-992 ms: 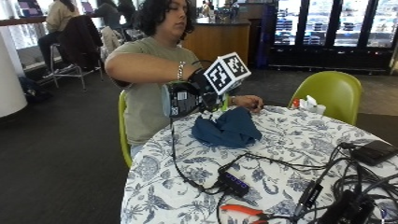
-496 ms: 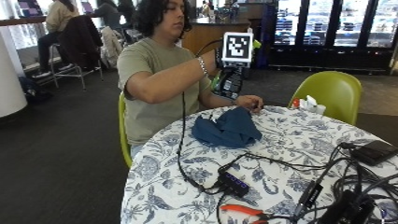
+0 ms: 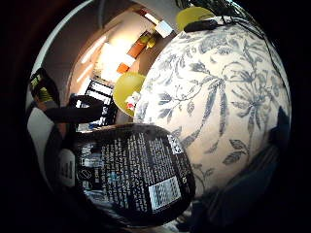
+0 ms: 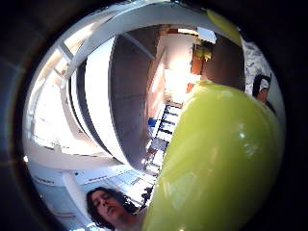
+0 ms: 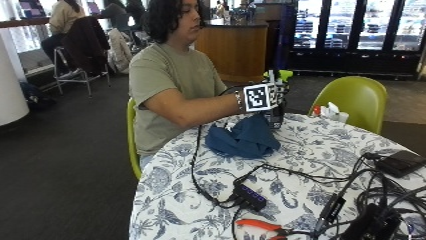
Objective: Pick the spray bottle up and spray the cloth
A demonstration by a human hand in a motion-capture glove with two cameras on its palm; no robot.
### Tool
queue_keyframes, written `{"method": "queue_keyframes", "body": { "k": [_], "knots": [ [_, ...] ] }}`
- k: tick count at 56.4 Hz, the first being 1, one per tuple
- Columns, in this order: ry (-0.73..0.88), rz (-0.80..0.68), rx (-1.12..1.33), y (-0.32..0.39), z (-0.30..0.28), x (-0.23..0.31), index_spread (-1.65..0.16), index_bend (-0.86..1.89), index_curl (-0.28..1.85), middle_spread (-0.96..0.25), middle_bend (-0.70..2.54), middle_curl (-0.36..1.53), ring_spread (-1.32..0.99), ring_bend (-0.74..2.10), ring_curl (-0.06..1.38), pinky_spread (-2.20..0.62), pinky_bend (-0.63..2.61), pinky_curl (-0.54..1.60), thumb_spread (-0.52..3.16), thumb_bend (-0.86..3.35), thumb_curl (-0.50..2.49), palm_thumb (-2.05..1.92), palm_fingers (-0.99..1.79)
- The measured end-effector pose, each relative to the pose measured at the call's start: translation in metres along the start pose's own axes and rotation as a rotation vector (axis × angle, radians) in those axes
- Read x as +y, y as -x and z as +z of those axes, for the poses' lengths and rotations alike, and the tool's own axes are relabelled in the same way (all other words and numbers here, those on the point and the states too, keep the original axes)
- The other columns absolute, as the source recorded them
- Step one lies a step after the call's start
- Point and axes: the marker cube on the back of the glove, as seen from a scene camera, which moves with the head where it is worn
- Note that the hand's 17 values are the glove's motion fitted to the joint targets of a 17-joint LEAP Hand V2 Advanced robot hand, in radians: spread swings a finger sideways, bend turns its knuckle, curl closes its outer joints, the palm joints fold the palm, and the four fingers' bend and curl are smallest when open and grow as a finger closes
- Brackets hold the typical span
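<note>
A seated person's right forearm reaches forward across their body, raised above the table; the gloved right hand (image 5: 271,100) is upright, its fingers wrapped around a bottle.

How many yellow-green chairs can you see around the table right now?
2. One yellow-green chair stands empty at the floral-cloth table's far side; the other is under the seated person, mostly hidden. More may be out of frame.
</note>
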Motion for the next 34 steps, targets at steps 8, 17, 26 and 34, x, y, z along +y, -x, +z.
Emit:
{"method": "queue_keyframes", "body": {
  "k": [8,17,26,34],
  "knots": [
    [-0.067,-0.029,-0.024,-0.012,0.02,-0.004,-0.27,0.38,0.64,-0.18,0.68,0.59,-0.19,0.69,0.51,-0.27,0.42,0.43,0.31,-0.03,0.84,0.97,1.35],
    [-0.137,-0.06,-0.034,-0.017,0.029,-0.019,-0.27,0.4,0.64,-0.19,0.69,0.59,-0.19,0.69,0.51,-0.28,0.42,0.43,0.29,-0.03,0.84,0.96,1.36],
    [-0.192,-0.056,-0.013,-0.02,0.04,-0.038,-0.28,0.41,0.64,-0.19,0.71,0.59,-0.2,0.7,0.51,-0.28,0.42,0.43,0.28,-0.03,0.84,0.95,1.37],
    [-0.202,-0.055,-0.004,-0.025,0.047,-0.059,-0.28,0.41,0.64,-0.19,0.71,0.59,-0.2,0.7,0.51,-0.29,0.43,0.43,0.27,-0.03,0.84,0.95,1.37]
  ]
}}
